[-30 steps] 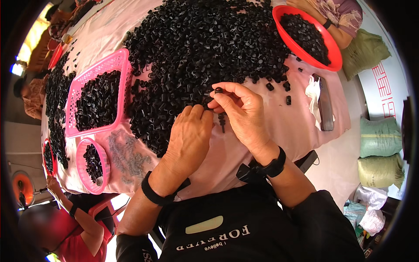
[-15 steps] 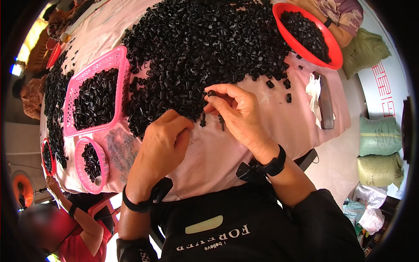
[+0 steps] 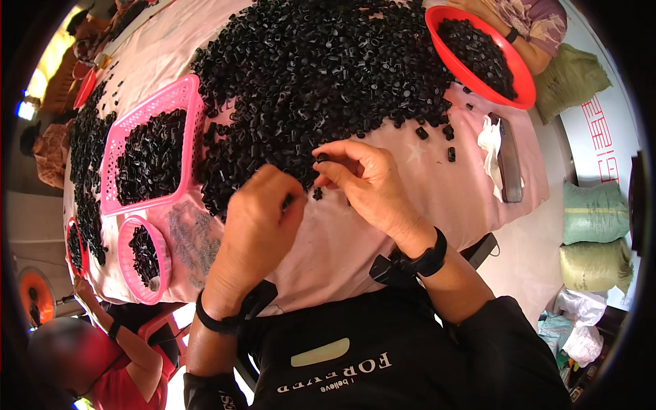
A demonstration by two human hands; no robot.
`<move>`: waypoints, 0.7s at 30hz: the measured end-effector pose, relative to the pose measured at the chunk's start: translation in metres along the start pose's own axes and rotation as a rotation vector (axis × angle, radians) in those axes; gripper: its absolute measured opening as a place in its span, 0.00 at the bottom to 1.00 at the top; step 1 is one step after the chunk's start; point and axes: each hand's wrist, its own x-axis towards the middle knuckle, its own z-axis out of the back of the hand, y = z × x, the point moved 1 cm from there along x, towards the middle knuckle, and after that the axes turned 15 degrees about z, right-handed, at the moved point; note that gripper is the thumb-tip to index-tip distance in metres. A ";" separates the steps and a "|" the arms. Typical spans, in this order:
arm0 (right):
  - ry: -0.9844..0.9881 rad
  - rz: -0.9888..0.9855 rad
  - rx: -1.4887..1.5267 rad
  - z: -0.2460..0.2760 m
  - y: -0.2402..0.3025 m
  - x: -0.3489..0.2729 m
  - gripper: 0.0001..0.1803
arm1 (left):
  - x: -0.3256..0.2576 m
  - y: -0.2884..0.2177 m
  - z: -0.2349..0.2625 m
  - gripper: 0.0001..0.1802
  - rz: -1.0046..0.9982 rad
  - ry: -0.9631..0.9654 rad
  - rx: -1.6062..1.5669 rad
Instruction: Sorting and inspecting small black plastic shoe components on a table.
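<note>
At the near edge of a large pile of small black plastic parts (image 3: 321,75), both my hands work close together. Between thumb and forefinger, my right hand (image 3: 369,183) pinches one small black plastic part (image 3: 322,158). Just to its left, my left hand (image 3: 260,215) is curled closed, knuckles up. A bit of a black part (image 3: 287,201) shows inside its fingers, the rest covered by the hand. Below my right fingertips a loose black part (image 3: 317,194) lies on the pink cloth (image 3: 328,253).
On the left stand a pink basket (image 3: 193,137) and a round pink bowl (image 3: 157,236), both holding black parts, beside small grey metal pieces (image 3: 191,236). A red bowl (image 3: 525,92) and a phone (image 3: 509,160) are on the right. Co-workers sit around the table.
My left hand has lifted slightly and turned, showing a black part in its fingers. My right hand has shifted slightly nearer and left, still pinching a part.
</note>
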 end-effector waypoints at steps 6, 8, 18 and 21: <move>0.128 -0.054 0.062 0.000 -0.001 -0.003 0.11 | 0.015 -0.005 -0.001 0.03 0.271 -0.016 -0.461; 0.126 -0.067 0.065 -0.002 0.004 -0.003 0.11 | 0.016 -0.003 -0.005 0.04 0.287 -0.039 -0.572; 0.152 -0.020 0.042 0.000 0.005 -0.001 0.11 | 0.013 0.003 -0.011 0.04 0.333 0.057 -0.617; 0.137 -0.027 0.023 -0.002 0.005 -0.002 0.11 | 0.012 0.005 -0.007 0.05 0.259 0.034 -0.451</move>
